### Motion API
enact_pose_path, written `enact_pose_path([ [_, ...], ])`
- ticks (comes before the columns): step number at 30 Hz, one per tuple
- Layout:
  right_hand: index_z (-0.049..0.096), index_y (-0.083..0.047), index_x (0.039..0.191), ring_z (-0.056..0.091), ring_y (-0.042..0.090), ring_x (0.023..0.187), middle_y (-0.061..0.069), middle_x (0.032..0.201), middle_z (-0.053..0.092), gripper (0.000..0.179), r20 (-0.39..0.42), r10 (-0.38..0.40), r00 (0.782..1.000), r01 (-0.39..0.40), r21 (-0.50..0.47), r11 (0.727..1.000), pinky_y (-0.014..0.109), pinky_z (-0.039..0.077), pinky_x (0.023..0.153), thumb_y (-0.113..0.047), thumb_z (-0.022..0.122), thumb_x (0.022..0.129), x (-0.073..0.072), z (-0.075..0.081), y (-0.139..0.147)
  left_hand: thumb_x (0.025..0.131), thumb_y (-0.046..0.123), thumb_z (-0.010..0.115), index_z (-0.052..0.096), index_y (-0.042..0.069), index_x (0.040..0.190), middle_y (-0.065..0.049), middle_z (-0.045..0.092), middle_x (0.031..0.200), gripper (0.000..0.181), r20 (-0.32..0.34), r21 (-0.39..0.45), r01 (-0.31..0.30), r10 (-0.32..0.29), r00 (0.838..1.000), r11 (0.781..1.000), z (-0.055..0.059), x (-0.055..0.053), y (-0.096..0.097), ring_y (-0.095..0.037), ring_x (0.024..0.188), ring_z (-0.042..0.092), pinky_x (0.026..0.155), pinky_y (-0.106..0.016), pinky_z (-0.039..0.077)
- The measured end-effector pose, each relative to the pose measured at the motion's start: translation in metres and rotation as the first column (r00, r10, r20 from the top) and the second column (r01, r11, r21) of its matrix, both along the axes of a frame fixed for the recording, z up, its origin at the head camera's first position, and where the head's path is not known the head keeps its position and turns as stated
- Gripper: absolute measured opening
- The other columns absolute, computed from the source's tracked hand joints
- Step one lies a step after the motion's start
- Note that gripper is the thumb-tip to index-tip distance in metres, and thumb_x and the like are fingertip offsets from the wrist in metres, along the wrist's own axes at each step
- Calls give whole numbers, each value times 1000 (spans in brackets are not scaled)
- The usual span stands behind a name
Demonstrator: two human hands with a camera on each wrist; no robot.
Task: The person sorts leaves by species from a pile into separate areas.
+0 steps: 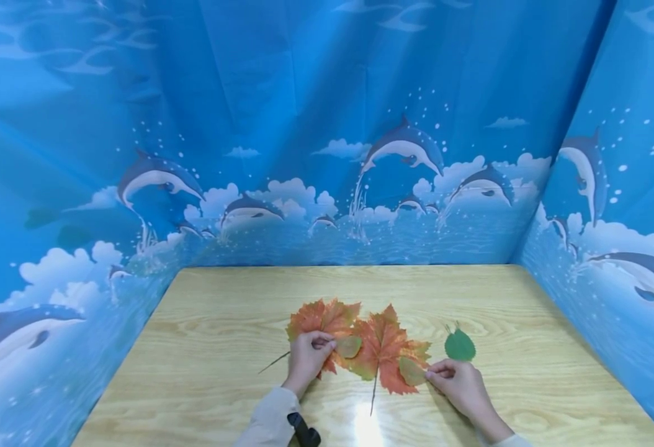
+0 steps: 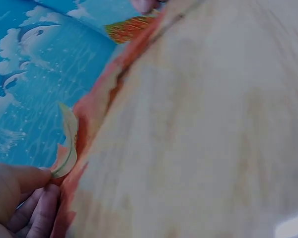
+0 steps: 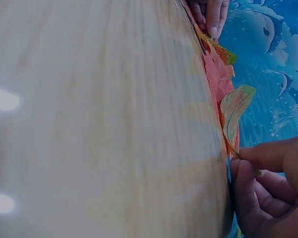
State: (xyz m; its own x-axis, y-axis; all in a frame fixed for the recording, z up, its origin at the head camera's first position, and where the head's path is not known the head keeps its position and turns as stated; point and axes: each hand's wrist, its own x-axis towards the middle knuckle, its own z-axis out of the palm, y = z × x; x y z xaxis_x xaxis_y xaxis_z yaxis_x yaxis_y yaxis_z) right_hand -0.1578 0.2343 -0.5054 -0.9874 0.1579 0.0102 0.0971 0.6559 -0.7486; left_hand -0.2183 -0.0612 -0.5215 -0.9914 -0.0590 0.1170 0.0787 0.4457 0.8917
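Two large orange-red maple-like leaves lie side by side on the table: the left maple leaf and the right maple leaf, each with a dark stem. My left hand pinches a small yellow-green leaf by its end, over the left maple leaf. With thumb and forefinger my right hand pinches another small yellow-green leaf at its stem; it overlaps the right maple leaf's lower right lobe. In the right wrist view this small leaf stands tilted up, curving away from the fingertips.
A small green leaf with thin stems lies on the table just beyond my right hand. The wood-grain table meets a blue dolphin-print backdrop at its back and sides. A black strap is on my left wrist.
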Motion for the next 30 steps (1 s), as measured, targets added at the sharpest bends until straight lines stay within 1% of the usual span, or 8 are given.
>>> enact_pose_path([
  [4,71,-9,78,60,6,55,-3,66,67,6,0,6,1000,-6,-8,1000,19,48,56,-11,78,78,0,-1,0,82,17,76,75,14,86,4,68,77,5,41,33,-22,21,999,999,2,-1,-3,-8,70,61,62,-26,51],
  [9,71,-10,78,60,6,56,-3,67,67,7,1,4,1000,-4,-9,1000,19,48,56,-10,78,78,1,0,1,84,18,75,74,11,91,1,68,80,10,89,106,-14,5,996,994,8,-3,-4,-10,72,61,64,-27,51],
  [13,72,-10,78,59,6,56,-4,66,67,6,5,6,1000,-6,-1,1000,19,47,56,-11,77,78,0,1,2,86,16,72,73,4,99,-4,68,82,17,118,226,-20,-7,993,974,19,-8,-8,-13,72,63,65,-29,54],
  [16,72,-11,78,59,5,56,-4,66,67,6,15,4,1000,-4,2,1000,19,47,57,-12,77,78,0,1,2,87,14,71,71,2,103,-6,69,84,20,141,282,-60,20,990,957,33,-13,-17,-14,73,65,69,-31,56],
  [19,72,-10,79,59,6,57,-4,67,67,6,11,14,1000,-14,6,1000,19,46,57,-12,78,78,1,2,1,89,14,69,70,1,105,-8,69,86,21,141,294,-116,76,987,949,44,-18,-35,-14,74,65,72,-35,57],
  [23,72,-10,79,59,6,58,-3,68,68,7,6,25,1000,-25,8,1000,20,46,57,-13,78,78,1,3,1,90,13,68,70,-1,104,-13,70,88,21,109,263,-181,158,981,948,52,-22,-67,-16,75,67,74,-38,56],
  [27,71,-11,79,59,6,58,-3,68,68,5,15,19,1000,-19,-3,1000,19,47,56,-12,77,79,1,3,2,92,16,65,68,-1,108,-14,70,94,23,129,249,-243,217,968,938,50,-23,-104,-20,81,68,76,-35,57],
  [30,71,-10,79,59,6,57,-3,67,67,5,12,23,1000,-23,-1,1000,20,47,56,-12,76,79,1,3,2,92,16,64,67,-1,110,-14,71,95,25,128,236,-296,272,954,926,42,-19,-131,-20,82,69,72,-29,57],
])
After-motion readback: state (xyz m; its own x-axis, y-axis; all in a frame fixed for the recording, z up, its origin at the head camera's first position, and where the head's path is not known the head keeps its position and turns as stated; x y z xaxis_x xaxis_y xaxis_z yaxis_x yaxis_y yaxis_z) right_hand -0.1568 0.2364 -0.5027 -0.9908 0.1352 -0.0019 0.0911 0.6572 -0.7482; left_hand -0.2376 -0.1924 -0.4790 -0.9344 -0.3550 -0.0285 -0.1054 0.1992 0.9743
